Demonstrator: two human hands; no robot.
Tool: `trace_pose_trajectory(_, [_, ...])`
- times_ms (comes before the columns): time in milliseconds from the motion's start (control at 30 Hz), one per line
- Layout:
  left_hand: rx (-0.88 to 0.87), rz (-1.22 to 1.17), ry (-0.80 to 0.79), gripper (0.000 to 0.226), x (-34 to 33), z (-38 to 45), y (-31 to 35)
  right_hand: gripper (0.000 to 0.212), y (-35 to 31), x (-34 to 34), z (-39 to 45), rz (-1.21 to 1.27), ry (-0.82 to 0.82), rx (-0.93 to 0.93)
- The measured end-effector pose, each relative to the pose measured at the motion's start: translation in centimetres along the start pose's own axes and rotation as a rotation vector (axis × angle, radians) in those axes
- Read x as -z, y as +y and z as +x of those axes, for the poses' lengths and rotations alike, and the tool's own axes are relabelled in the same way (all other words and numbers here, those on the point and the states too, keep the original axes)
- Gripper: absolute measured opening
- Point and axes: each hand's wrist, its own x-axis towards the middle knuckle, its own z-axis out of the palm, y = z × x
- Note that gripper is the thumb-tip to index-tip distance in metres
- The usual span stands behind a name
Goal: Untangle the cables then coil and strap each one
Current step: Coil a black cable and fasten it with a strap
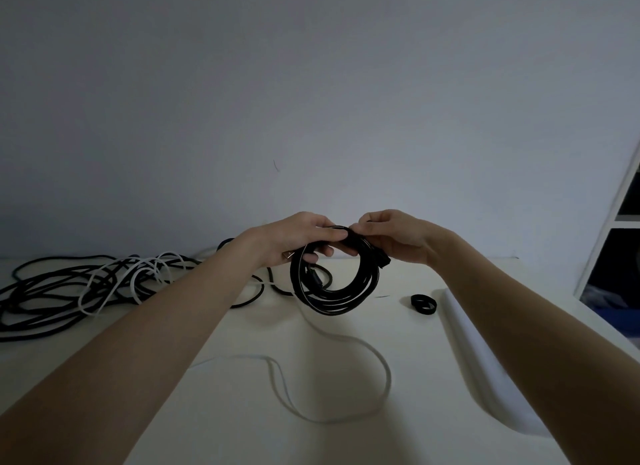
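Broadly, a pale wall (pixel 311 83) fills the upper part of the head view, and below it a white table (pixel 214 412) runs from edge to edge, with a white shelf unit (pixel 620 222) standing at its far right. On the table's left side lies a tangle of cables (pixel 69 291), mostly black strands with a white one looped through them, spreading from the left edge toward the middle. A loose white cable (pixel 377 357) trails out across the near middle of the table in a wide open loop. Both bare forearms reach in from the bottom corners and meet above the table's far part, where a coiled black cable (pixel 332 291) hangs as a round bundle of several turns, its lower rim close over the tabletop; whether it touches I cannot tell. The left hand (pixel 294 239) grips the top of the coil, thumb laid over the strands and fingers curled underneath. The right hand (pixel 391 236) pinches the same top section just beside it, fingers bent round a black strap (pixel 381 258) whose end sticks out below the palm. Right of the coil, apart from it, a small spare strap ring (pixel 422 303) lies on the table
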Motion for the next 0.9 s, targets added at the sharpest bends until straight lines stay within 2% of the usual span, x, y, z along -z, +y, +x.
trace_pose_trajectory(200, [0.019,0.015,-0.022,0.012,-0.2,-0.2,0.0,0.020,0.3,0.4,0.0,-0.082,-0.024,0.008])
trace_pose_trajectory(333, [0.071,0.048,-0.004,0.016,-0.2,-0.1,-0.2,0.015,0.7,0.4,0.7,-0.097,0.084,0.098])
trace_pose_trajectory(567, [0.044,0.149,-0.004,0.007,0.1,0.2,-0.5,0.016,-0.1,0.2,0.7,-0.315,0.123,0.109])
trace_pose_trajectory(767, [0.041,0.146,0.039,0.009,0.3,0.2,-0.8,0.011,-0.7,0.8,0.5,-0.279,0.006,-0.044])
trace_pose_trajectory(900, [0.038,0.143,0.065,0.007,0.5,0.3,-1.0,0.019,-0.7,0.9,0.2,-0.266,-0.058,-0.078])
